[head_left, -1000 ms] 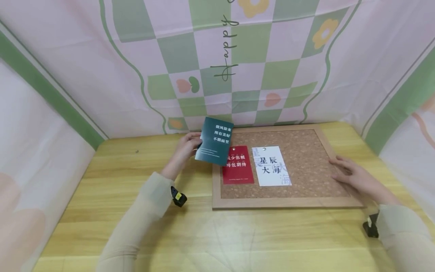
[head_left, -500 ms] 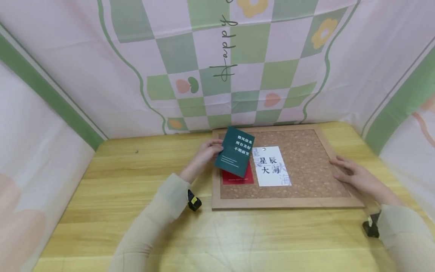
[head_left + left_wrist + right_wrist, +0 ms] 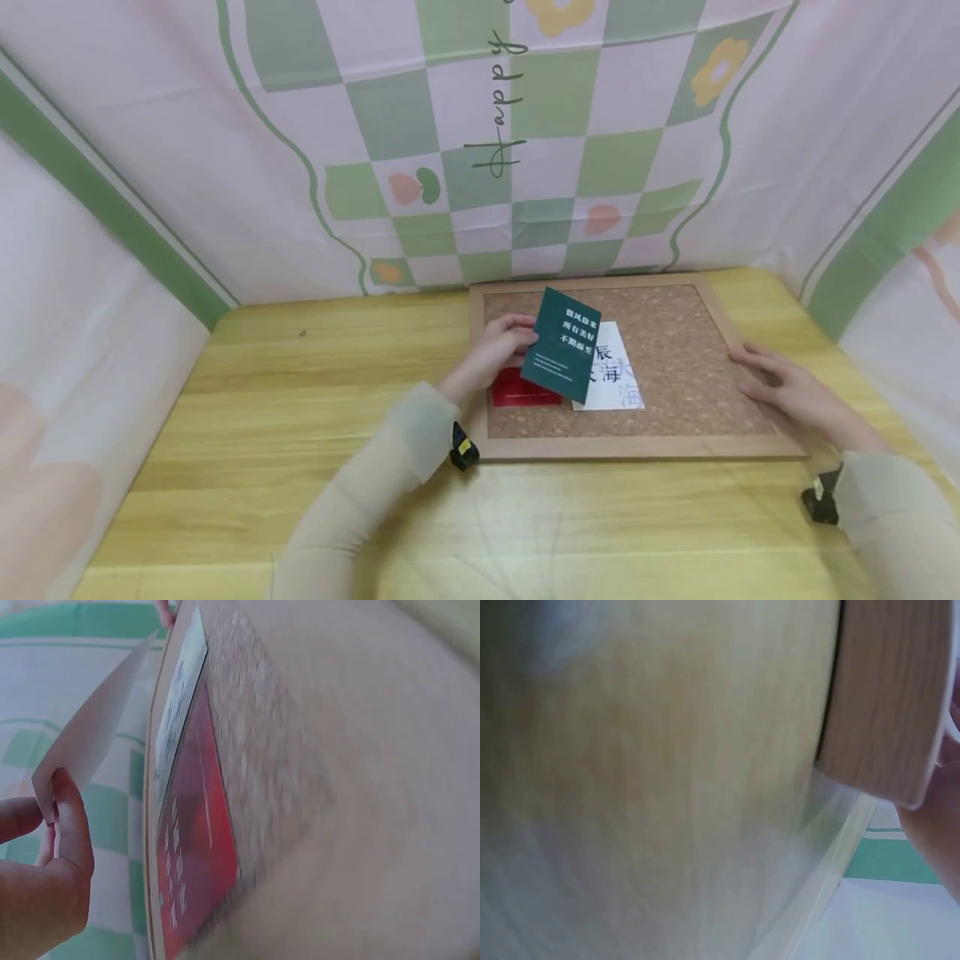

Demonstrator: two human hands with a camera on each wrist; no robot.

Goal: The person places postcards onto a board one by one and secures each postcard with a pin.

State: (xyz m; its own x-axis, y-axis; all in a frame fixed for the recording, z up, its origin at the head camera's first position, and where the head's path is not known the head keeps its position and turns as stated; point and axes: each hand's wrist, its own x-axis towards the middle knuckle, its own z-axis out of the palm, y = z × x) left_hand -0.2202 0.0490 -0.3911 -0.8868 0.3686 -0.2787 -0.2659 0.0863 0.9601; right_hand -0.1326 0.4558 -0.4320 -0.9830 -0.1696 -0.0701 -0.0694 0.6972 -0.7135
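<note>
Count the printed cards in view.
3: the green card in the left hand; the red card and, to its right, the white card on the corkboard. Any beneath would be hidden.

We see pale back cloth (image 3: 461, 108) with green checks (image 3: 551, 92), orange flowers (image 3: 703, 88), sideways "Happy" lettering (image 3: 498, 104). Left cloth wall (image 3: 105, 187), right cloth wall (image 3: 877, 221) both green-banded. Below, we have yellowish wood-grain desk (image 3: 300, 400), soft glare (image 3: 517, 508) on near part.

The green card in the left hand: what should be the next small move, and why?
Probably move the left hand, with the green card, a little right, over the bare cork. In the head view, the card, held above the board, overlaps the red card and the white card, while no card lies on the cork right of them.
</note>
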